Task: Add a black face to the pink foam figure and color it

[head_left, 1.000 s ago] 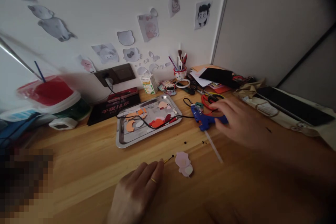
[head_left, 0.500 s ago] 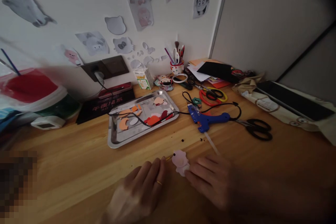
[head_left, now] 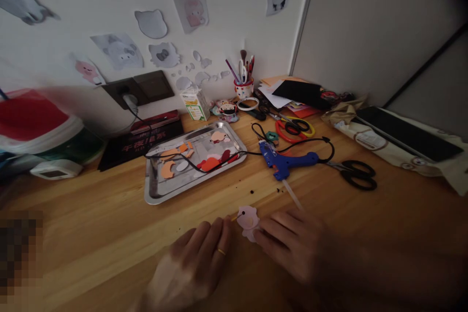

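A small pale pink cutout figure (head_left: 247, 218) lies on the table between my hands. My right hand (head_left: 288, 241) pinches its lower right edge. The fingers of my left hand (head_left: 199, 256), one wearing a ring, are closed on a thin yellowish stick (head_left: 234, 218). Its dark tip reaches over the figure's upper part, where a black dot shows; whether the tip touches it I cannot tell. Just behind the hands are a few black specks (head_left: 252, 192) and a blue glue gun (head_left: 285, 161) with a clear glue stick sticking out toward my right hand.
A metal tray (head_left: 153, 195) of orange, red and white cutouts stands behind my left hand, with a black cord across it. Black-handled scissors (head_left: 358, 175) lie on the right. Further back are a pen cup (head_left: 243, 88), a small carton (head_left: 195, 105) and stacked coloured paper (head_left: 300, 95).
The stick's dark tip has moved from the figure's upper left edge a little further in over it. The view has shifted slightly; both hands keep their hold.
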`<action>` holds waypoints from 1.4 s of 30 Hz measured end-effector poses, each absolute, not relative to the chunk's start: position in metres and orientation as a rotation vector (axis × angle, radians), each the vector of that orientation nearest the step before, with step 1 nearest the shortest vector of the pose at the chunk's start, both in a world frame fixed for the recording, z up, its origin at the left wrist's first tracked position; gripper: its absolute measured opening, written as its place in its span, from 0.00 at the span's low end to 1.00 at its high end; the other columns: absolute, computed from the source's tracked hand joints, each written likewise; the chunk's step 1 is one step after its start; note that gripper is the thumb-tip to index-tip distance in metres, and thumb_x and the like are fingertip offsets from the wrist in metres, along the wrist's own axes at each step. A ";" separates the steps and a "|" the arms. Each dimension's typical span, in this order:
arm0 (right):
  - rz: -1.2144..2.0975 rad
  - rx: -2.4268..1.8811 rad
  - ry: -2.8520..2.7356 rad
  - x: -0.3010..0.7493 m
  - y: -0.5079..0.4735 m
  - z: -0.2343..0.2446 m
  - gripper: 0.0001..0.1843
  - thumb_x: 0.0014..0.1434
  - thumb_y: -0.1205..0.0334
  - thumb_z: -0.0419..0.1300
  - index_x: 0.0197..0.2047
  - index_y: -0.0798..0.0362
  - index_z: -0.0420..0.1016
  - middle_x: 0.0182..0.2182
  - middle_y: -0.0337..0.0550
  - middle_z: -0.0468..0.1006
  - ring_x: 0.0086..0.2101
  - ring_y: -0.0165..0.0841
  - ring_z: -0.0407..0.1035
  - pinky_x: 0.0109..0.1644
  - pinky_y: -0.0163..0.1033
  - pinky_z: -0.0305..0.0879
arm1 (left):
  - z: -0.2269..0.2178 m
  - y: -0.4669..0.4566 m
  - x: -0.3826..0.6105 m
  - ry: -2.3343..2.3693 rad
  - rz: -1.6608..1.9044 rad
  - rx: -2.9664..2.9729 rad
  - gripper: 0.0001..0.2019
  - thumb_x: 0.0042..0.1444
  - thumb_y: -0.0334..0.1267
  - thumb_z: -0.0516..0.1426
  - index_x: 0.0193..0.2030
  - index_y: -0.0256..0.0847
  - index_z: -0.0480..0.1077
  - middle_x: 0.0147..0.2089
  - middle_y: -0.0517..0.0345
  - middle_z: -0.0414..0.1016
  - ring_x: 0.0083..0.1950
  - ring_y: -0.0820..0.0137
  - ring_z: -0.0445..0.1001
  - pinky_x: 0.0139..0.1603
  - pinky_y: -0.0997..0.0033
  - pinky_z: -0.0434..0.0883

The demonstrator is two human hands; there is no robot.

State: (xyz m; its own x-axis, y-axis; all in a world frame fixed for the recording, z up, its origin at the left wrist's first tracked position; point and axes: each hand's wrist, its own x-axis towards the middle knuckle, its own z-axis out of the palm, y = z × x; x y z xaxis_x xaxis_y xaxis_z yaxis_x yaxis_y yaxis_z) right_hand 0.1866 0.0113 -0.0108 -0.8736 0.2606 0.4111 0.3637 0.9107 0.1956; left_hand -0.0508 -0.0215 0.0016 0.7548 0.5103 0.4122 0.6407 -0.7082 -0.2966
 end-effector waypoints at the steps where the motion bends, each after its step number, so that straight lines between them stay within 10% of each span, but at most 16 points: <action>1: -0.371 -0.457 -2.694 0.187 0.011 -0.011 0.12 0.60 0.65 0.53 0.45 0.59 0.72 0.37 0.46 0.76 0.35 0.34 0.66 0.33 0.39 0.58 | 0.002 -0.022 -0.051 -0.876 -0.416 -2.530 0.17 0.61 0.25 0.41 0.42 0.27 0.70 0.35 0.48 0.78 0.31 0.68 0.75 0.25 0.73 0.71; 42: -0.322 -0.449 -2.750 0.187 0.012 -0.009 0.13 0.61 0.66 0.52 0.47 0.59 0.70 0.38 0.46 0.75 0.35 0.33 0.67 0.30 0.38 0.58 | 0.003 -0.024 -0.050 -0.866 -0.306 -2.540 0.16 0.60 0.23 0.41 0.45 0.26 0.68 0.36 0.47 0.77 0.33 0.67 0.74 0.26 0.71 0.71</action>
